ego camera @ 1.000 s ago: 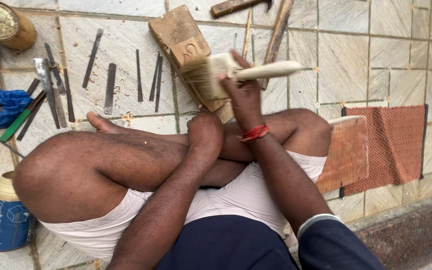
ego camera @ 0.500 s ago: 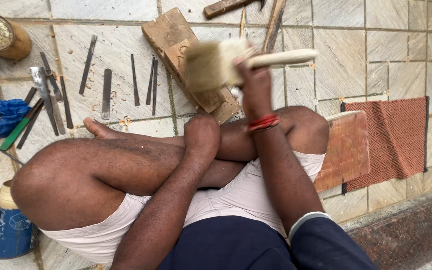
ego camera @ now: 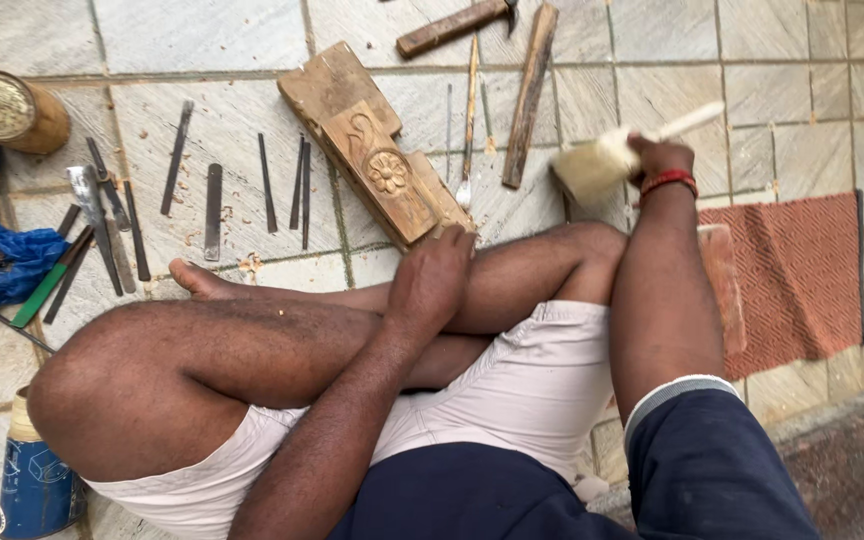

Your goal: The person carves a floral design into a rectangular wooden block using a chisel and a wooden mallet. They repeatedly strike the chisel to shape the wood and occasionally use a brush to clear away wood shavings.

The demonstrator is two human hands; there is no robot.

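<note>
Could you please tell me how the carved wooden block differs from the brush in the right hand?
The block lies flat on the tiled floor, its near end under the left hand; the brush is gripped by the right hand, blurred. The block is brown with a carved flower; the brush is pale, with a plain handle. The block is larger.

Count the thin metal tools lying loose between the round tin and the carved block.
4 clear ones on the tiles: one slanted, one flat blade, one rod, a close pair counted as one; that pair may be two.
</note>
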